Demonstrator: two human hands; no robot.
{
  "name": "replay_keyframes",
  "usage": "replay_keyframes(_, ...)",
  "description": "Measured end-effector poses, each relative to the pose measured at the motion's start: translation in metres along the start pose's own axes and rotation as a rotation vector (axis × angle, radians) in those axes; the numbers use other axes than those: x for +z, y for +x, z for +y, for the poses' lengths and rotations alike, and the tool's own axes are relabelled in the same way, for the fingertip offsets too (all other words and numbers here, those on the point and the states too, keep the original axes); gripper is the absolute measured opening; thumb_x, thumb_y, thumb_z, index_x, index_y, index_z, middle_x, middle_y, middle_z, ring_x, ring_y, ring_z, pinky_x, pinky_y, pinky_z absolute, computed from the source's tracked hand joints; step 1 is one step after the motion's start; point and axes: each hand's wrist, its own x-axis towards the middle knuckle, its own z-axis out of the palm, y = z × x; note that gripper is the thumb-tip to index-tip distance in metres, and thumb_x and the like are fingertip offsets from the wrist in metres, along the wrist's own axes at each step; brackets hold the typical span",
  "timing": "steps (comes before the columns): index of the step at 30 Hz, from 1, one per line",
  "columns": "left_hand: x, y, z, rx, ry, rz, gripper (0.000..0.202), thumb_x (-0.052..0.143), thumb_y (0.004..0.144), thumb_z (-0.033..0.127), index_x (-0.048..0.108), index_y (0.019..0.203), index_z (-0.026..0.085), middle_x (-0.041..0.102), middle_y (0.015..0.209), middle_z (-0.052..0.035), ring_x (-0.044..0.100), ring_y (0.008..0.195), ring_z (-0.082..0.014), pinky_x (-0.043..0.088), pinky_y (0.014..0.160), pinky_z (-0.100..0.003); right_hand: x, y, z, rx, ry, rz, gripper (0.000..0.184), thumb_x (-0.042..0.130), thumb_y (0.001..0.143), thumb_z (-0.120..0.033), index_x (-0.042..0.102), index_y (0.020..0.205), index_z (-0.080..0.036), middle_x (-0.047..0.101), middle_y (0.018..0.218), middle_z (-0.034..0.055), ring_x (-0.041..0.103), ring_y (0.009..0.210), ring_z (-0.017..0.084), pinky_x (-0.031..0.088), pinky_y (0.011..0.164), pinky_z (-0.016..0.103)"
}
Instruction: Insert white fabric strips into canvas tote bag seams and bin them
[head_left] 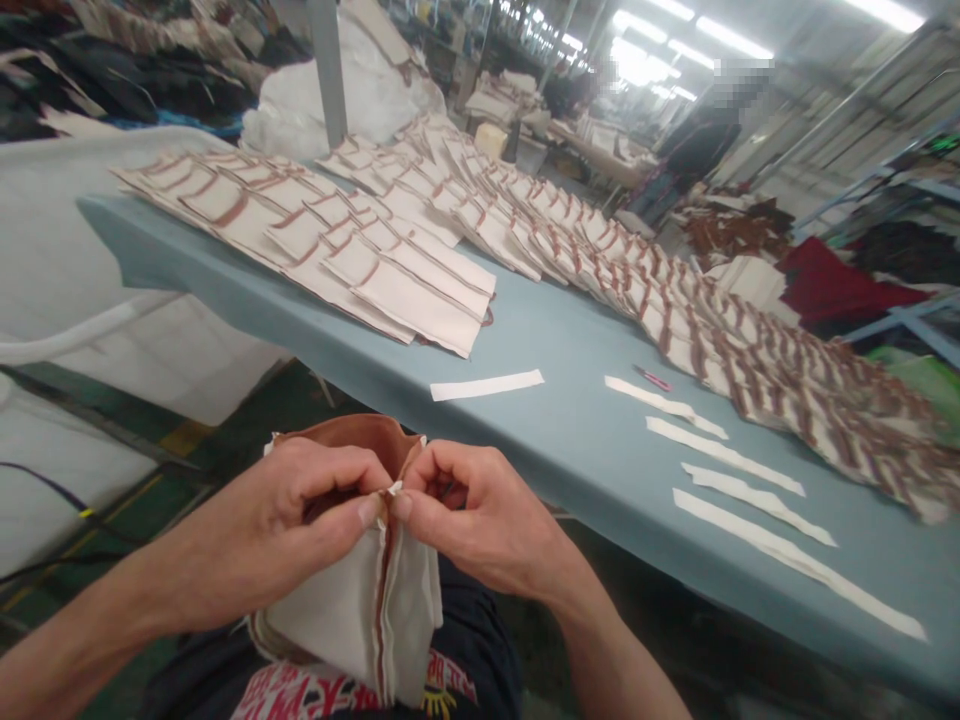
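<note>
A cream fabric piece with brown trim, sewn into a pouch shape with a brown inside, stands on my lap. My left hand pinches its top edge at the brown seam. Thumb and forefinger of my right hand pinch the same seam from the other side, and the fingertips nearly meet. A small white bit shows between them; what it is, I cannot make out. Beyond my hands lies a white fabric strip on the blue-green table.
Overlapping cream pieces with brown edging cover the table's far left, and a long row of similar pieces runs along its back. Several white strips and a small pink tool lie at right. White bins stand left. A person stands far back.
</note>
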Motion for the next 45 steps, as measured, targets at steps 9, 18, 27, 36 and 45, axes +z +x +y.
replay_keyframes(9,0.012,-0.011,0.014,-0.108,-0.089,0.149,0.037,0.058,0.102,0.038,0.071,0.070,0.024,0.064,0.066,0.0062,0.058,0.062,-0.0127,0.043,0.059,-0.021,0.004,-0.002,0.000,-0.056,0.023,0.032,0.026,0.076,0.096,-0.037,0.062,0.080,-0.022,0.063,0.073,-0.0046,0.053,0.064,0.011,0.041,0.058,0.024)
replay_keyframes(18,0.015,-0.013,-0.010,-0.086,-0.117,0.126,0.039,0.060,0.101,0.044,0.064,0.068,0.023,0.055,0.065,0.0060,0.047,0.058,-0.0121,0.035,0.051,-0.022,0.010,0.002,0.001,-0.040,0.065,0.024,0.024,0.074,0.095,-0.034,0.060,0.078,-0.022,0.061,0.075,-0.0042,0.053,0.067,0.012,0.043,0.062,0.026)
replay_keyframes(27,0.014,-0.015,0.010,-0.208,-0.237,0.238,0.041,0.057,0.100,0.045,0.052,0.066,0.023,0.052,0.065,0.0075,0.045,0.061,-0.0116,0.036,0.058,-0.024,0.008,0.005,0.000,-0.219,0.076,0.085,0.028,0.084,0.100,-0.043,0.069,0.089,-0.021,0.077,0.087,0.0000,0.068,0.076,0.014,0.055,0.073,0.027)
replay_keyframes(36,0.013,-0.016,-0.002,0.113,-0.162,0.343,0.041,0.059,0.101,0.028,0.048,0.062,0.023,0.043,0.060,0.0099,0.043,0.053,-0.0081,0.034,0.048,-0.017,0.012,0.033,0.001,-0.497,-0.001,0.024,0.046,0.082,0.097,-0.049,0.070,0.136,-0.027,0.083,0.128,0.0093,0.080,0.117,0.027,0.066,0.105,0.041)
replay_keyframes(45,-0.003,-0.026,-0.011,0.128,-0.048,0.302,0.046,0.053,0.109,0.028,0.048,0.063,0.022,0.044,0.060,0.0097,0.043,0.051,-0.0063,0.036,0.048,-0.014,0.014,0.043,-0.010,-0.475,-0.449,-0.106,0.046,0.088,0.092,-0.064,0.068,0.084,-0.023,0.069,0.074,-0.0034,0.061,0.064,0.012,0.043,0.064,0.027)
